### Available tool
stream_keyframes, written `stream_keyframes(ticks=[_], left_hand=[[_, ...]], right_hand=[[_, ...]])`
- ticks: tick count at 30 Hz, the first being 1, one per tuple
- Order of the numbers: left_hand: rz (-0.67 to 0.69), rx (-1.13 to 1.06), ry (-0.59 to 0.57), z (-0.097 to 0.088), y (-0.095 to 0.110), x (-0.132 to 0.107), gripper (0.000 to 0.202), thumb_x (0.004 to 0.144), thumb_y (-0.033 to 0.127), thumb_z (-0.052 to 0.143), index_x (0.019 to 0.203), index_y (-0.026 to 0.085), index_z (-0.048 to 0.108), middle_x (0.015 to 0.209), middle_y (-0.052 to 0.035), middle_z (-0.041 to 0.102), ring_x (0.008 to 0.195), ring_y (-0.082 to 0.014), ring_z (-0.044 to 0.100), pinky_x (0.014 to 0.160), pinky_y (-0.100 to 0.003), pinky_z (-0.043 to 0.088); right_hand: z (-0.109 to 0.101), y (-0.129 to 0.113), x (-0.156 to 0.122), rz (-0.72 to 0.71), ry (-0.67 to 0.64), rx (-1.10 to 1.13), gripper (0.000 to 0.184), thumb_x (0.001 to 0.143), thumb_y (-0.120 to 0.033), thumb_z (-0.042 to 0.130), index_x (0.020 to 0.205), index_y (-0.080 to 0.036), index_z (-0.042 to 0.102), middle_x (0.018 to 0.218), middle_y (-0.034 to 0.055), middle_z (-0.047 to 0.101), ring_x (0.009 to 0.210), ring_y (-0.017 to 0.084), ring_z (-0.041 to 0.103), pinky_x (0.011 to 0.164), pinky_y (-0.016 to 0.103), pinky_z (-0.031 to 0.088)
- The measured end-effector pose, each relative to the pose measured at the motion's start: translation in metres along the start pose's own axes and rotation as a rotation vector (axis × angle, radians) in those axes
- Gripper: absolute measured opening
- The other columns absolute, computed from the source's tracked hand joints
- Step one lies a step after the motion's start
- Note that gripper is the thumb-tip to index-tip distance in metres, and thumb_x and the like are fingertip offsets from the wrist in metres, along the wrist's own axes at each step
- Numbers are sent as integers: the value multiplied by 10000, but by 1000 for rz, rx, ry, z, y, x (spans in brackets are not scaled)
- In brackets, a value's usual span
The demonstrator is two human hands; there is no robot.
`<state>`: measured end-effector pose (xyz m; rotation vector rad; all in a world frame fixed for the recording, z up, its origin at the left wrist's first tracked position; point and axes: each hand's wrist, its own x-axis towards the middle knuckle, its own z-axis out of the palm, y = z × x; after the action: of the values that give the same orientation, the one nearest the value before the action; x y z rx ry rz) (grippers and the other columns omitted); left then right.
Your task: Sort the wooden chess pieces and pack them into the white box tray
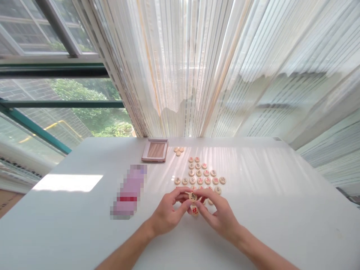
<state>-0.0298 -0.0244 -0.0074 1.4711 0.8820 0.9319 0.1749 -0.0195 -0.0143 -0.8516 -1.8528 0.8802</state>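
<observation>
Between the fingertips of both hands is a round wooden Chinese chess piece (192, 197) with a black character facing me. My left hand (168, 210) pinches it from the left, and my right hand (219, 210) pinches it from the right. Just below it shows a piece with a red character (195, 211). Beyond the fingers, several more chess pieces (200, 180) lie in rows on the white table (270, 210), marked in red or black. My hands cover part of the nearest rows.
An open shallow box (155, 150) sits at the table's far side. Right of it, several pieces (178, 153) lie in a small cluster. A blurred-out pinkish object (129, 193) rests left of my hands. Sheer curtains (182, 67) hang behind the table, beside a window at left.
</observation>
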Motion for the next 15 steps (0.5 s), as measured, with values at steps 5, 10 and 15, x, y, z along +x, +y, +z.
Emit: stream_keyframes(ticks=[5,10,15], left_hand=[[17,57,17,0,0,0,295,974,298,597,1247,185,584,929,-52,724,770,-163,695,824,-335,569],[24,78,25,1,1,-1,291,970,287,603,1244,194,579,945,-48,717,766,-154,694,797,-314,573],[19,62,47,2,-1,-2,267,966,277,610,1219,202,564,937,-36,715,751,-142,693,765,-291,575]], right_hand=[[-1,0,1,13,4,16,270,961,-189,596,1210,-288,629,956,26,724,793,163,669,731,306,580],[-2,0,2,30,6,36,252,951,-197,626,1186,-286,649,954,19,735,785,156,677,735,295,580],[-5,-3,2,96,-6,53,240,940,-224,653,1169,-294,666,939,0,744,789,146,687,745,275,575]])
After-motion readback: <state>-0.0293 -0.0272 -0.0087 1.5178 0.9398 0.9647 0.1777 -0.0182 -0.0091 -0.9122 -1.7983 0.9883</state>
